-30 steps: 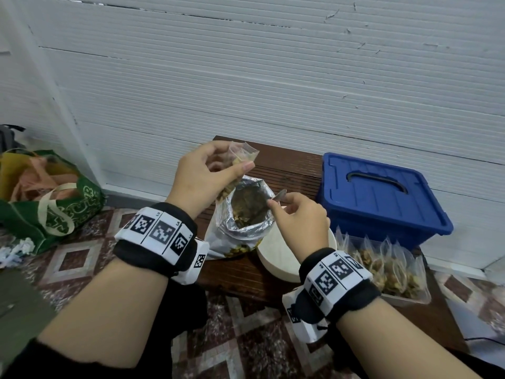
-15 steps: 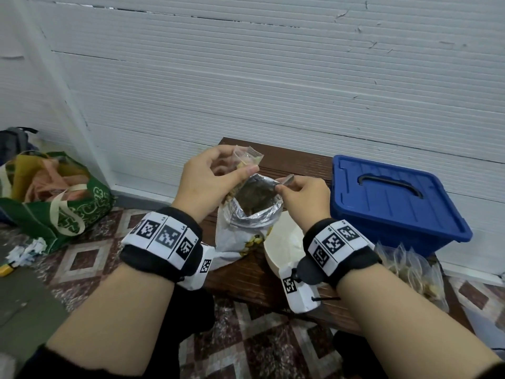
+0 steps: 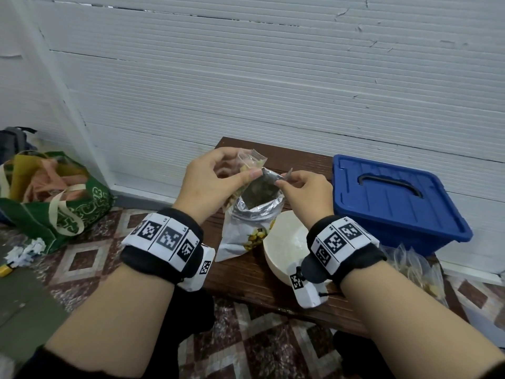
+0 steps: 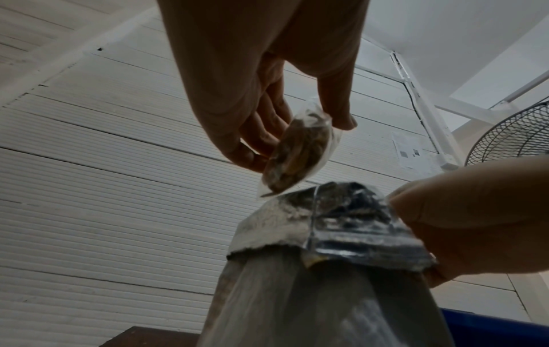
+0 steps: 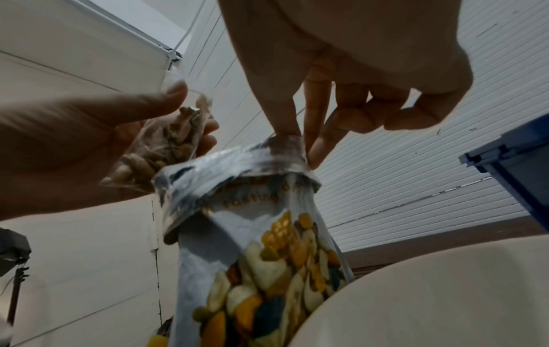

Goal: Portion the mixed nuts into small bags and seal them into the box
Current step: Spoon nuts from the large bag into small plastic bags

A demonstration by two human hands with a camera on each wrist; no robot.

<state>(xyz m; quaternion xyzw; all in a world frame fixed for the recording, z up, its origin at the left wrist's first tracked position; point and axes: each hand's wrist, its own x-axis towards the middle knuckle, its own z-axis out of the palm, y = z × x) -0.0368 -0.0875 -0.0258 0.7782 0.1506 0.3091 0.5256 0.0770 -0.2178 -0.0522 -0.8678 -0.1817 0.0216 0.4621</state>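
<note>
My left hand (image 3: 240, 173) pinches a small clear bag (image 3: 252, 161) partly filled with nuts, just above the left side of the open mouth of the large foil nut bag (image 3: 250, 225). My right hand (image 3: 282, 181) pinches the right rim of that foil bag between thumb and forefinger and holds it up. The wrist views show the small bag (image 4: 300, 150) (image 5: 166, 140) and the foil bag (image 4: 332, 225) (image 5: 267, 246) with printed nuts on its front. The blue lidded box (image 3: 393, 203) stands shut at the right.
A white bowl (image 3: 284, 242) sits on the dark wooden table (image 3: 246, 277) under my right wrist. Several filled small bags (image 3: 418, 269) lie in front of the blue box. A green shopping bag (image 3: 68, 203) stands on the tiled floor at the left. The wall is close behind.
My right hand has risen from beside the foil bag to its rim and lifted it. My left hand with the small bag stays at the bag's mouth.
</note>
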